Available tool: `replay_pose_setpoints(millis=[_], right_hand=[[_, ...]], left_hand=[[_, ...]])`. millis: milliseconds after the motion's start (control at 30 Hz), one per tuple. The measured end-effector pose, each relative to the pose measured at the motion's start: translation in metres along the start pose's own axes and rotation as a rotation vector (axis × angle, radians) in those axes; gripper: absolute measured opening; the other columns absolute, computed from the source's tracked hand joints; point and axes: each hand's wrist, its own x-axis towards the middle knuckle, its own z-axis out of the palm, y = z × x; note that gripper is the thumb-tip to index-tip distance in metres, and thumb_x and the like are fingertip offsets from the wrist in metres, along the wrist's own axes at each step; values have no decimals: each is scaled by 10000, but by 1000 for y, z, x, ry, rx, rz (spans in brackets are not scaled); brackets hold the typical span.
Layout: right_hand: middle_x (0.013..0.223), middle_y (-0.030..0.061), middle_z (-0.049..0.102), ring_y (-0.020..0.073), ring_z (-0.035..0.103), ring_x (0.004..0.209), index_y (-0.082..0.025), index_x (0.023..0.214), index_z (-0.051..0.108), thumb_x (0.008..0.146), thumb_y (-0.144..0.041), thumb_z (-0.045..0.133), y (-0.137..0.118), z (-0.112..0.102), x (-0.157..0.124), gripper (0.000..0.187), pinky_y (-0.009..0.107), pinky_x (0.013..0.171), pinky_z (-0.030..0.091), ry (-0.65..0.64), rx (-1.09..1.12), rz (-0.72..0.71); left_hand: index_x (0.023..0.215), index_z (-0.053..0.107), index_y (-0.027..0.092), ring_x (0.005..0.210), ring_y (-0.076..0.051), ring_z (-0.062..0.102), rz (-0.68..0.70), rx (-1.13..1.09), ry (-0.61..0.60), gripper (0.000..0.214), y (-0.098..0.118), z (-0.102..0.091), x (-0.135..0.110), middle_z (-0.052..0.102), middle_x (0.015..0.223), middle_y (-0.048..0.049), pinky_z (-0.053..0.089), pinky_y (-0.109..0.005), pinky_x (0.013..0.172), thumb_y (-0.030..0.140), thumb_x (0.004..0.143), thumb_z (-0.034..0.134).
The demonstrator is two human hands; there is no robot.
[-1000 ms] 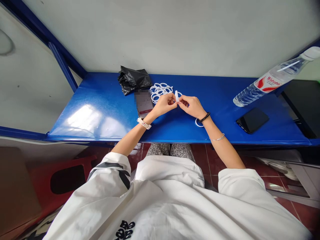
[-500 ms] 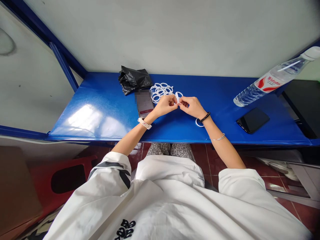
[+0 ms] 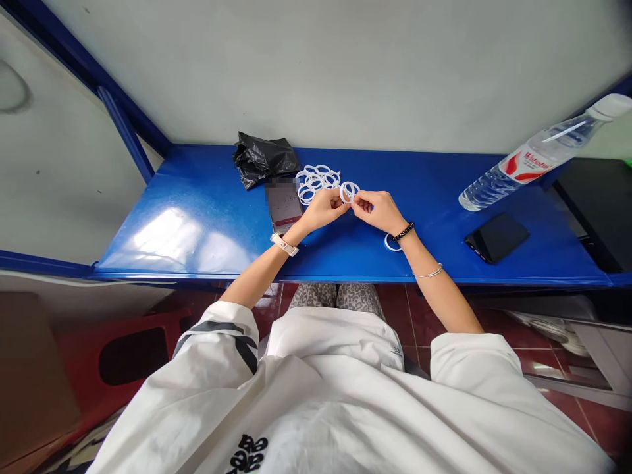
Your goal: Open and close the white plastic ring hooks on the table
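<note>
My left hand (image 3: pixel 326 207) and my right hand (image 3: pixel 376 209) meet over the blue table, fingertips pinched on a white ring (image 3: pixel 349 191). It looks like two loops crossing, so whether this is one ring or two I cannot tell. Just behind my left hand lies a pile of several white rings (image 3: pixel 316 179), partly overlapping. Another white ring (image 3: pixel 392 244) rests on the table below my right wrist, partly hidden by it. A dark flat box (image 3: pixel 285 207) with a red band sits left of my left hand.
A crumpled black plastic bag (image 3: pixel 265 157) lies at the back. Toward the right stand a water bottle (image 3: pixel 528 158) and a black phone (image 3: pixel 498 238) lying flat. The blue table (image 3: pixel 207 197) ends at a wall behind and a front edge near my lap.
The white ring between my hands has turned, from a mostly edge-on view to showing its loops more openly. Both hands stay in nearly the same place.
</note>
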Motion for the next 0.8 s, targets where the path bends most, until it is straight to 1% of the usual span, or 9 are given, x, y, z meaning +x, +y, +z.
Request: replay_pose_setpoints(millis=[167,400,533,633,733,800], right_hand=[[635,7,639,146,546,563,-228,690,524,881,-311,582,0,0,0,216,277,600,412,-6,3,-1],[660,14,656,155,555,580,-229,702,556,905,-342,580,-4,-1,-2,234,286,617,409,-25,-24,12],[656,16,654,163,563,588,-230,706,568,898,-343,585,-5,-2,-2,223,289,611,397,-13,-65,15],[655,17,655,168,564,589,-231,726,575,879,-328,589,-5,-1,-3,182,290,602,374,1,-103,17],[655,20,655,175,552,584,-231,741,572,861,-315,579,-4,0,-3,147,292,601,360,14,-140,21],[651,21,649,176,542,580,-230,740,560,849,-310,569,-3,0,-3,135,291,600,353,13,-150,23]], left_hand=[[787,658,160,462,-75,431,-23,0,-11,127,0,0,1,488,505,52,320,-211,487,245,868,706],[774,634,168,460,-71,414,-57,-20,16,55,4,1,0,463,489,70,316,-212,500,153,809,673],[760,612,175,470,-72,414,-59,-22,25,89,7,1,0,461,495,71,318,-215,508,156,803,688],[769,598,181,483,-77,425,-58,-27,29,113,9,1,-1,480,517,63,328,-219,513,178,817,699],[748,549,193,502,-80,432,-48,-28,34,196,9,2,-1,494,540,56,330,-221,517,228,830,723],[736,525,198,506,-78,424,-41,-28,37,233,9,3,-1,477,535,62,324,-222,522,250,823,735]])
